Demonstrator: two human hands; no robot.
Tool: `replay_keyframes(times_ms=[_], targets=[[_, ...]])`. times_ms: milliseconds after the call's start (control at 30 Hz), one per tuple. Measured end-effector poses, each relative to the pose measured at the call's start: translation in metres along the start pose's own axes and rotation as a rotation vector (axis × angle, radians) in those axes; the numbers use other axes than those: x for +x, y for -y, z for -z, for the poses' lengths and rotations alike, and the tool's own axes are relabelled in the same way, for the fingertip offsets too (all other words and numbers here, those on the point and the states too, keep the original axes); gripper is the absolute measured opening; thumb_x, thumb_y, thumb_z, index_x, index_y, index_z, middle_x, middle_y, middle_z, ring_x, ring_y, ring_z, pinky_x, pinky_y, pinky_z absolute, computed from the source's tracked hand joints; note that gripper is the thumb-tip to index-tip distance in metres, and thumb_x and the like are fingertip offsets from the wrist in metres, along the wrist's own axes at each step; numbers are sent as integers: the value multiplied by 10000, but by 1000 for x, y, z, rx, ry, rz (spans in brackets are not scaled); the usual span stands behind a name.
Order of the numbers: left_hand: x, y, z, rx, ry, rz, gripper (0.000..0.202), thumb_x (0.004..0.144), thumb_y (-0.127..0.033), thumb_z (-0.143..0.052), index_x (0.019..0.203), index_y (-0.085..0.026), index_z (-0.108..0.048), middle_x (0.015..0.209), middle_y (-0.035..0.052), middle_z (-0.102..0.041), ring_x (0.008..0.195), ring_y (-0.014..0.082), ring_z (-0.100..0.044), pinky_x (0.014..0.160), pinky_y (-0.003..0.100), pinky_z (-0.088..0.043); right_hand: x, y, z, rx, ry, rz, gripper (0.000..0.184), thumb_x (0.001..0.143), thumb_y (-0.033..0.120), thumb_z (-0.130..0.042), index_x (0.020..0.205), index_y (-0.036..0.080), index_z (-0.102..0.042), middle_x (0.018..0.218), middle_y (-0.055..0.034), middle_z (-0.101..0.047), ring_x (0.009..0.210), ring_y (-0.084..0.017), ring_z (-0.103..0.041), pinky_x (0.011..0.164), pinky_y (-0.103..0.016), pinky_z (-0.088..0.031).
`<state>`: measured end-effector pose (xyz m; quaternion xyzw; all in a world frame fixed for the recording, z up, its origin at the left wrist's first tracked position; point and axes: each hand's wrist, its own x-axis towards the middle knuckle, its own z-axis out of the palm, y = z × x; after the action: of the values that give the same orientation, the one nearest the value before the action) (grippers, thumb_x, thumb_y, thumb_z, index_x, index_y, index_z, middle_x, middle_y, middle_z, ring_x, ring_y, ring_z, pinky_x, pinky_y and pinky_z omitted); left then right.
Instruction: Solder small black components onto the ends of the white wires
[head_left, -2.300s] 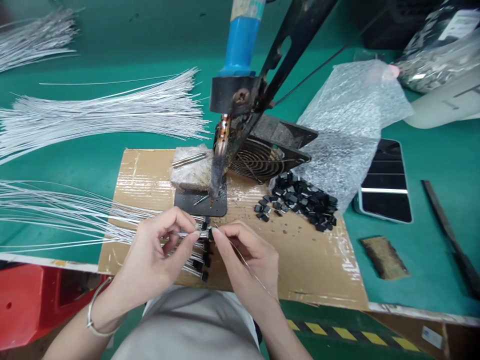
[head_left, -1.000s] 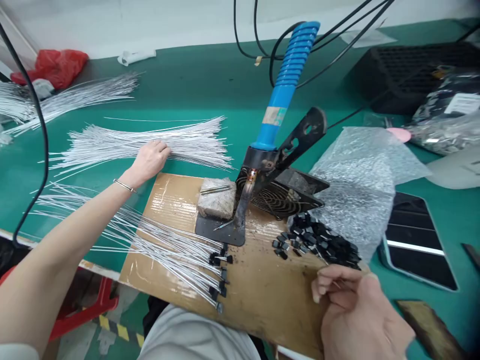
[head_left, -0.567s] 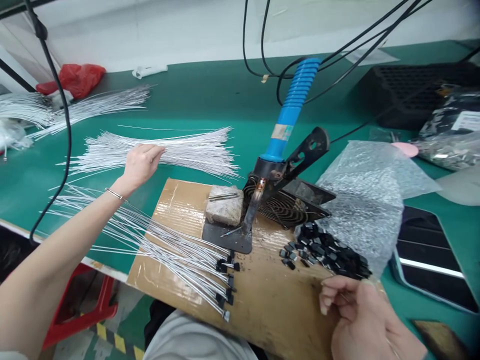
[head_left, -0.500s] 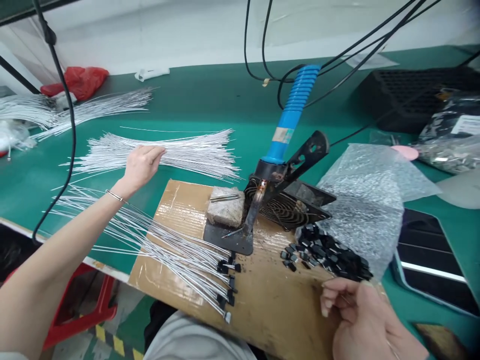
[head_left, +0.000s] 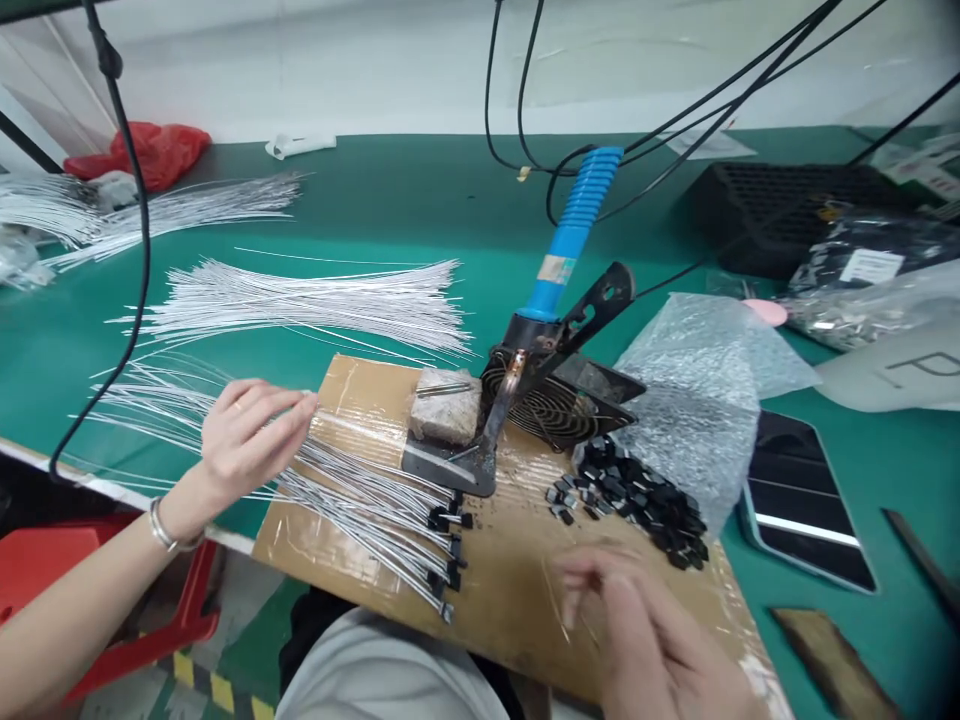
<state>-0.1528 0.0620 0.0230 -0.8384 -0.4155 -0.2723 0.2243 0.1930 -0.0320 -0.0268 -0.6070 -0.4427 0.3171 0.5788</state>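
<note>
Curling above the cardboard [head_left: 517, 630], right hand [head_left: 637, 625] is blurred, a fine strand [head_left: 556, 603] at its fingertips; grip cannot be told. Left hand [head_left: 255, 430]: fingers nearly closed over the connector-tipped white wires [head_left: 360, 480]; whether it holds one, unclear. Loose black connectors [head_left: 649, 500] lie just beyond the right hand. Farther: soldering iron [head_left: 574, 230] held in a black bracket [head_left: 604, 300]; white wire stack [head_left: 300, 300] on the green bench [head_left: 375, 210].

A dark mark resembling a letter P [head_left: 926, 368] shows on a whitish plastic item [head_left: 855, 386] at right — the nearby bag's [head_left: 916, 245] white label [head_left: 871, 266] is too small to read.
</note>
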Motion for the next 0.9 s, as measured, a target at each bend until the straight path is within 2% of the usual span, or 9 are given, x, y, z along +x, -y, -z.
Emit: replay_keyframes(times_ms=[133,200,300,433,500,567,733,833,900], targets=[[-15,-30,7,-23,-11,-183,250,901,-12,-720,1061,-204,-711,856,31,-820,705,158,-752,737,316,-552,-3,21,-17,15,354,123,233,986,428,-643,959,233,-768,830,-33,-674,695,-172,-610,607,-279,-474],[-21,-38,7,-43,8,-196,237,899,-7,-721,1052,-187,-717,856,40,-820,716,159,-759,751,315,-558,-3,25,-22,-10,450,144,214,998,367,-633,870,223,-725,759,-17,-638,668,-162,-592,581,-263,-454],[-28,-43,5,-58,24,-211,221,907,-10,-714,1049,-178,-721,856,46,-827,717,164,-763,755,320,-562,-6,26,-25,-85,432,75,333,1017,296,-617,695,215,-599,653,23,-523,594,-129,-503,559,-253,-391],[-34,-45,1,-87,33,-201,230,881,14,-715,1063,-127,-714,867,93,-826,727,191,-761,761,345,-555,-11,23,-24,-131,404,42,331,1013,296,-627,693,218,-596,649,38,-506,596,-119,-482,568,-249,-371],[-34,-52,1,-170,46,-130,261,870,7,-705,1090,-133,-700,891,100,-822,744,208,-746,756,361,-545,-11,20,-23,-156,398,68,305,1014,277,-626,715,223,-611,654,41,-518,597,-116,-489,570,-243,-376],[-31,-66,3,-340,115,10,280,886,-46,-677,1146,-150,-678,913,96,-809,763,219,-718,738,368,-536,-11,17,-24,-175,409,131,262,1011,239,-632,749,224,-625,668,42,-532,595,-111,-496,568,-237,-380],[-8,-112,13,-828,505,335,280,949,-195,-626,1223,-147,-659,875,52,-751,726,180,-659,670,303,-522,-11,11,-29,-168,497,335,187,990,116,-623,831,213,-626,719,34,-576,620,-102,-529,586,-215,-409],[5,-126,14,-964,611,415,272,925,-240,-640,1175,-145,-689,834,34,-717,724,185,-632,696,321,-509,-13,9,-31,-165,502,321,185,995,125,-626,834,217,-622,732,35,-584,633,-101,-538,593,-207,-413],[9,-126,12,-1090,708,495,267,961,-286,-592,1162,-153,-706,828,27,-694,679,166,-580,635,296,-472,-13,9,-30,-157,493,283,182,998,139,-633,836,222,-630,728,43,-577,617,-94,-528,575,-200,-406]])
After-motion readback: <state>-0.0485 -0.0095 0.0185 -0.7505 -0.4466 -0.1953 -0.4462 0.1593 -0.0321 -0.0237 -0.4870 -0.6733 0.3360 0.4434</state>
